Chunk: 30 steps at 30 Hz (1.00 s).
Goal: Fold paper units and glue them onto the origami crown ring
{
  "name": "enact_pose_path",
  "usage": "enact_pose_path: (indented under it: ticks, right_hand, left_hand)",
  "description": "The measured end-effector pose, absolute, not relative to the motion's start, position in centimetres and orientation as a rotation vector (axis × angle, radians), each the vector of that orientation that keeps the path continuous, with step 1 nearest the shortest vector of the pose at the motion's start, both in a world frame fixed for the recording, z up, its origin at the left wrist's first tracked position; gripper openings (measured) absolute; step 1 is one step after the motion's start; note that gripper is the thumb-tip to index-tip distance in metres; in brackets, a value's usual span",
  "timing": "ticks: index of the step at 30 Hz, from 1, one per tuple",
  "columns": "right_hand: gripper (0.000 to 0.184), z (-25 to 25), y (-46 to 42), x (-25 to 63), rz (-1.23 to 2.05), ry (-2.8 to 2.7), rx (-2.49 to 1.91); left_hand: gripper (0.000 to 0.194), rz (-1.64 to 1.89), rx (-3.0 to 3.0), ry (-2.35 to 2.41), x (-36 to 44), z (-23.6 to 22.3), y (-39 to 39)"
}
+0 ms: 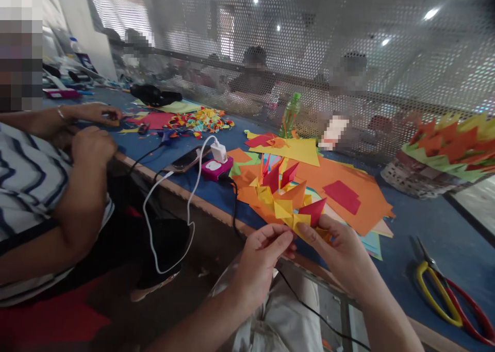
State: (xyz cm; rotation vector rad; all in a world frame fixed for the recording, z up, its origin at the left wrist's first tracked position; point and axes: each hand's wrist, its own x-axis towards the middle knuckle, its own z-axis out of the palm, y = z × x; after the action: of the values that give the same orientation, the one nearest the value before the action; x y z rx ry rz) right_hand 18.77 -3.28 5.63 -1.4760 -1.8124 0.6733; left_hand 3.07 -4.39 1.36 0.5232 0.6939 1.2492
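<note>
A folded-paper piece (296,210) with yellow, orange and red points is between my hands, over the table's front edge. My right hand (338,246) grips it from the right, thumb pressed on a yellow fold. At its lower left, my left hand (266,249) is closed in a pinch with the fingertips touching the yellow paper's edge. The fingers hide part of the lower folds. Behind the piece lie orange paper sheets (348,174) with a small stack of red paper (342,196) on top.
Scissors (441,285) with yellow and red handles lie at right, near a basket (415,174) of folded paper. Leftward are a pink power socket (217,167), a phone (189,158), cables, a green bottle (291,116) and paper scraps (204,120). A co-worker's arms (83,146) rest at left.
</note>
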Motion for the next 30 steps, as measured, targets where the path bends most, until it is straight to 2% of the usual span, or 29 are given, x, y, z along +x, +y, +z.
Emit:
enact_pose_path:
  ticks: [15, 23, 30]
  right_hand:
    - [0.041, 5.7, -3.0, 19.1, 0.654, -1.867, -1.479]
    - [0.026, 4.7, -3.5, 19.5, 0.386, -1.958, -1.447]
    - [0.022, 5.1, -3.9, 19.2, 0.231, -1.999, -1.434]
  left_hand:
    - [0.033, 1.245, 0.606, 0.74, 3.1, 1.5, -4.1]
    - [0.036, 1.23, 0.627, 0.732, 3.0, 1.5, -3.9]
    - [0.032, 1.209, 0.636, 0.725, 3.0, 0.9, -4.1]
